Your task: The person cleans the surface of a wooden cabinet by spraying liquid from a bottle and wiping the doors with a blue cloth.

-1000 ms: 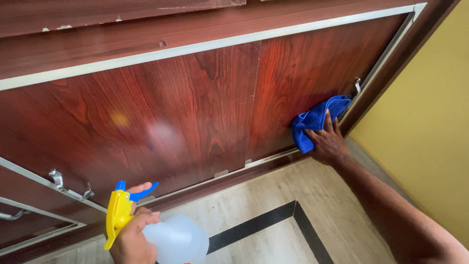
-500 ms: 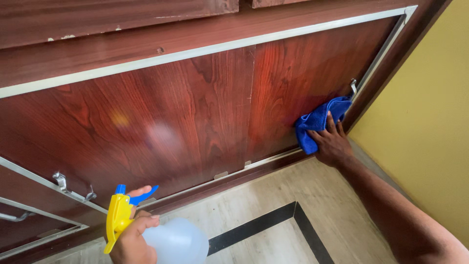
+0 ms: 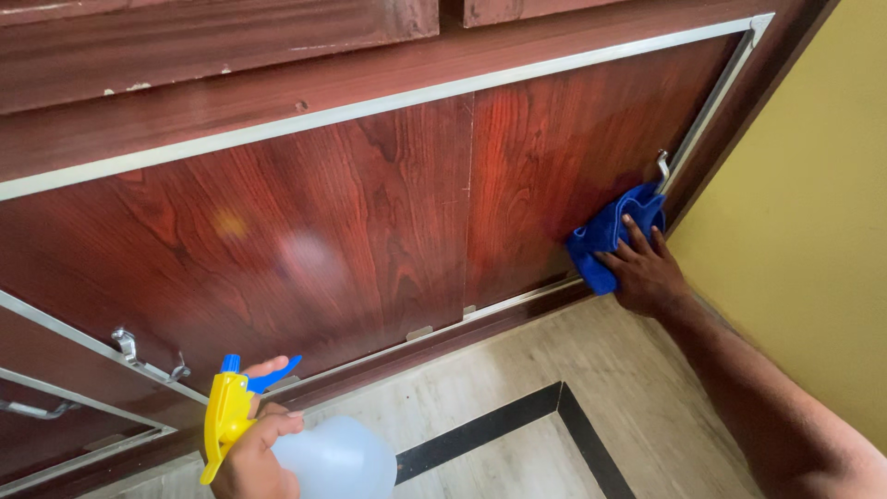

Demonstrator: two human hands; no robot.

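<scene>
My right hand [image 3: 644, 271] presses a blue cloth [image 3: 613, 231] flat against the lower right corner of a glossy red-brown wooden cabinet door [image 3: 370, 203], just below a small metal handle [image 3: 662, 166]. At the bottom left my left hand [image 3: 254, 457] grips a translucent white spray bottle [image 3: 334, 459] with a yellow head and a blue trigger [image 3: 242, 407]. The bottle is held away from the door, near the floor.
A metal trim frames the doors [image 3: 388, 106]. Two more metal handles [image 3: 139, 356] sit on the cabinet at the left. A yellow wall [image 3: 813, 212] stands close on the right. Below is a beige tiled floor with a black inlay strip [image 3: 517, 420].
My right hand and the blue cloth have shifted slightly down and right along the door's lower corner. The spray bottle stays almost where it was.
</scene>
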